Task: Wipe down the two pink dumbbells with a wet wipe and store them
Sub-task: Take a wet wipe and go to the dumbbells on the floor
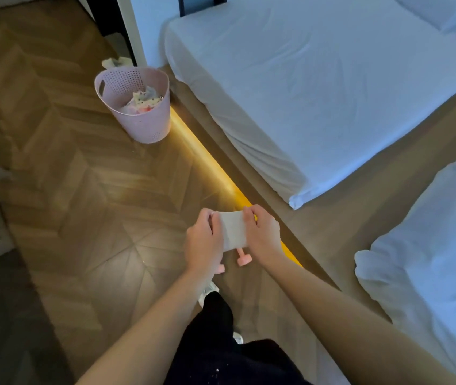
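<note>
Two hands stretch a wet wipe above the dumbbells

Both hands pinch one white wet wipe: the left hand has its grip on the left edge, the right hand on the right. Below them, two pink dumbbells lie on the herringbone floor, mostly hidden, beside the bed's glowing edge. A pink basket stands well apart.

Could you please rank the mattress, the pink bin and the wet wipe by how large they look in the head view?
1. mattress
2. pink bin
3. wet wipe, though it is nearer the camera
</note>
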The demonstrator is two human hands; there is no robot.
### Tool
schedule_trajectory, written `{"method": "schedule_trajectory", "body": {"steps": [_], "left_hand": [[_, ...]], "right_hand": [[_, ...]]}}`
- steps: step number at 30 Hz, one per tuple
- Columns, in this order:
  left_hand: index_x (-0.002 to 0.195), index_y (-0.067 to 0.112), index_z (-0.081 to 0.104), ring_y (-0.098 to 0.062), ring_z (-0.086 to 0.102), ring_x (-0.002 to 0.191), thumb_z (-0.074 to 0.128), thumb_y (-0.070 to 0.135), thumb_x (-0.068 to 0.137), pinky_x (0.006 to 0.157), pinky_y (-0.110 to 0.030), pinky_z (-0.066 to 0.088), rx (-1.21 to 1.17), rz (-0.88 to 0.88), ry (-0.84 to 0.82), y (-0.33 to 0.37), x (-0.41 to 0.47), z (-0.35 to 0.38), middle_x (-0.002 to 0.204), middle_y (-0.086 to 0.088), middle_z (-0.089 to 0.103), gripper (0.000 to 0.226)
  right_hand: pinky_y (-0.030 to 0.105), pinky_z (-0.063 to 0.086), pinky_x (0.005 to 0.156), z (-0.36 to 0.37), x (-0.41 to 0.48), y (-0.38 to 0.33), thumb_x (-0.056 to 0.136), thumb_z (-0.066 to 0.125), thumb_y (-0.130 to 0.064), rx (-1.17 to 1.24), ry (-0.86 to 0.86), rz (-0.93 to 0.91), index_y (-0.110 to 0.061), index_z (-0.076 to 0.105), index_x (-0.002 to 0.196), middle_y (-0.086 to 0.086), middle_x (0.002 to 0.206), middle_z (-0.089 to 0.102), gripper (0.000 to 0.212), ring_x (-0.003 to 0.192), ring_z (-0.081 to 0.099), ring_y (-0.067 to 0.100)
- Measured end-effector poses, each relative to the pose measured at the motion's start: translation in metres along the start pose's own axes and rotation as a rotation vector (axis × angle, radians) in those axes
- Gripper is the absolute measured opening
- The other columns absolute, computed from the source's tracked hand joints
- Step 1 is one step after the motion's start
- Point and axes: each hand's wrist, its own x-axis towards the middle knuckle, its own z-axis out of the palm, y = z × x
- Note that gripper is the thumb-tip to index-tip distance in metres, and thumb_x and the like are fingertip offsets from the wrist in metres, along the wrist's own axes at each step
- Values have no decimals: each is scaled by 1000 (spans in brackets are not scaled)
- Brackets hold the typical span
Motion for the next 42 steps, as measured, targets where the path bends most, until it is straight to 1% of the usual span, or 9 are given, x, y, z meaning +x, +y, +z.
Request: {"method": "schedule_trajectory", "body": {"steps": [9,17,21,23,26,29,34,39,42], "left_hand": [[83,24,50,-24,61,79,38,35,103,65,-40,50,63,-6,86,28,68,15,77,5,60,26],[89,21,50,-22,58,79,37,35,105,55,-31,41,13,-129,346,28,132,26,80,3,58,24],[85,20,47,-28,54,74,39,31,105,60,-38,36,-43,-311,526,19,150,48,73,0,55,24],[84,19,48,-31,56,73,38,32,104,63,-43,44,-67,-394,616,13,151,63,74,-5,58,25],[87,20,51,-21,56,66,38,35,104,54,-36,41,-79,-481,699,-1,146,85,70,4,56,27],[91,20,53,-8,53,62,38,37,105,49,-28,32,-93,-537,744,-25,139,105,70,8,55,27],[98,20,56,-9,57,61,38,38,104,49,-24,34,-134,-566,786,-106,138,151,72,8,57,26],[96,24,52,-7,54,61,40,35,105,49,-22,34,-162,-649,883,-221,162,206,72,8,57,19],[94,19,54,-20,56,62,42,32,105,49,-31,32,-143,-665,986,-284,172,236,72,1,61,21]], "right_hand": [[21,34,59,-7,85,-24,103,43,-34,-51,-117,-99,-30,54,73,-9,71,56,32,68,51,6],[34,49,70,30,186,-45,101,42,-39,-187,-340,-294,-25,59,80,-10,75,59,31,76,57,9],[38,50,71,52,231,-43,102,44,-37,-299,-576,-392,-14,61,84,-4,75,60,34,78,57,11],[42,53,75,62,249,-45,102,45,-35,-318,-736,-370,-7,62,85,6,79,62,37,78,60,19],[31,52,66,71,262,-41,101,48,-34,-278,-935,-259,-15,62,74,-2,71,57,35,69,55,14],[36,49,69,82,266,-17,100,51,-36,-269,-1072,-107,-19,59,70,1,73,54,36,72,53,16],[31,54,65,132,278,56,99,56,-36,-331,-1175,-37,-22,64,68,2,72,61,35,71,62,17],[48,56,85,223,303,159,99,57,-34,-422,-1263,-50,-6,67,93,18,90,66,30,86,68,29],[41,54,82,270,314,216,99,55,-33,-430,-1338,-45,-10,66,96,17,97,66,26,89,67,29]]}}
